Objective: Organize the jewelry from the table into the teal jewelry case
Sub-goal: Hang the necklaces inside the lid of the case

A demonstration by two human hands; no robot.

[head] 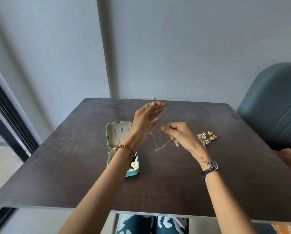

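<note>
pinching a thin pale metal chain in right hand above the surface's middle — with left hand raised alongside, fingers straight together — just right of the open teal jewelry case.

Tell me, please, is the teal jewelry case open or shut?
Open: the rectangular teal jewelry case lies with its lid folded back flat, beige lining showing in both halves.

An open teal jewelry case lies on the dark counter. Over its right edge the left hand is raised, fingers straight and blurred. Right of the case, the right hand pinches a thin chain, which hangs between the hands. Farther right of the case lies a gold jewelry pile.
</note>
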